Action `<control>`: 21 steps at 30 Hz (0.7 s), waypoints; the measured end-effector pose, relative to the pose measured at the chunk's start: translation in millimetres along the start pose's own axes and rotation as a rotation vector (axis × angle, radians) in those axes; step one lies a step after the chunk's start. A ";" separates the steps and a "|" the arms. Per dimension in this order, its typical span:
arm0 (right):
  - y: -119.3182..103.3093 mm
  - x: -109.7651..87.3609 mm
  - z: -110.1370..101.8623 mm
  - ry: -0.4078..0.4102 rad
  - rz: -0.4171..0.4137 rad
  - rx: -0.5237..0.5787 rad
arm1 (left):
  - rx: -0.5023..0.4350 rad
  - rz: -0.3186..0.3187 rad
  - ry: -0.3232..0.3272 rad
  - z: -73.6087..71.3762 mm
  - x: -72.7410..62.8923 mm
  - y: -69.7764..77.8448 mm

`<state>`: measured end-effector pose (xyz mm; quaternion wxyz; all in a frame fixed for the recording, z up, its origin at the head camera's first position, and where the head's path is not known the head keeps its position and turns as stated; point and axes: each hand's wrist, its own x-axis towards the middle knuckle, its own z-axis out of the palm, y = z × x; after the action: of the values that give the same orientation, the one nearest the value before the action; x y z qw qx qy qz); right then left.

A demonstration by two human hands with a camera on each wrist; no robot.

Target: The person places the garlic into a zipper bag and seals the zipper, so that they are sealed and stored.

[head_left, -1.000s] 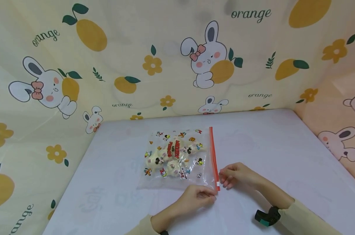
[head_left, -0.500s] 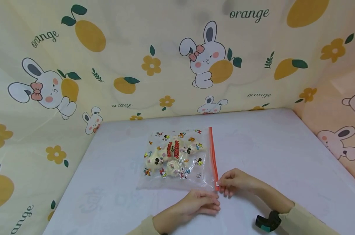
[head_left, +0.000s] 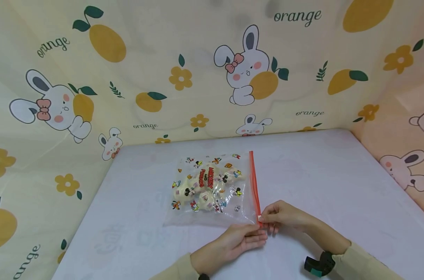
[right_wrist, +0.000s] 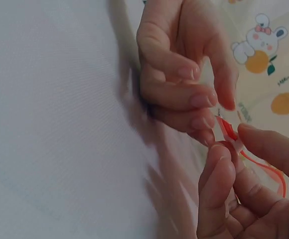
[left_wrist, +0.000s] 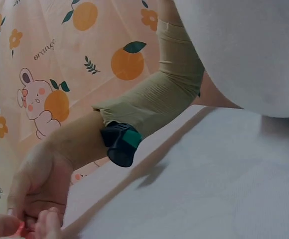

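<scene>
A clear zip bag (head_left: 212, 217) printed with cartoon figures lies flat on the table, several pale rounded things (head_left: 206, 198) inside it. Along its right side runs a red zip strip (head_left: 254, 182) with a small white slider (head_left: 259, 219) near the close end. My right hand (head_left: 285, 216) pinches that slider between thumb and fingers; the right wrist view shows the red strip end (right_wrist: 226, 128) poking out past this grip. At the bag's near corner is my left hand (head_left: 234, 241), its thumb and fingers apart around the strip end, without a visible pinch.
The white-covered table (head_left: 134, 194) extends around the bag. A patterned cloth (head_left: 197, 70) hangs behind and at the sides. A black device with a green patch (head_left: 318, 264) sits on the right wrist.
My right hand has moved slightly down and left and taken hold of the slider. The left hand dropped back, its fingers spreading, then moved right to the strip end. The bag stays put.
</scene>
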<state>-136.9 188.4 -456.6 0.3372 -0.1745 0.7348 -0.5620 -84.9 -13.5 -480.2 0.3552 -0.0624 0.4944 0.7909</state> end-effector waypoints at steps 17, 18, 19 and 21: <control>-2.2 0.8 0.0 0.047 0.020 -0.030 | -0.036 0.027 0.060 9.2 11.0 -0.4; -2.0 0.5 0.2 0.053 0.023 -0.036 | -0.036 0.029 0.063 9.9 11.3 -0.6; -2.2 0.3 0.6 0.056 0.021 -0.045 | -0.034 0.031 0.067 10.7 11.4 -0.7; -2.6 -0.3 1.4 0.058 0.018 -0.059 | -0.030 0.035 0.075 11.9 11.7 -0.9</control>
<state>-136.0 186.8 -454.3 0.3158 -0.1612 0.7621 -0.5418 -89.9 2.5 -480.2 0.3213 -0.0887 0.4968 0.8013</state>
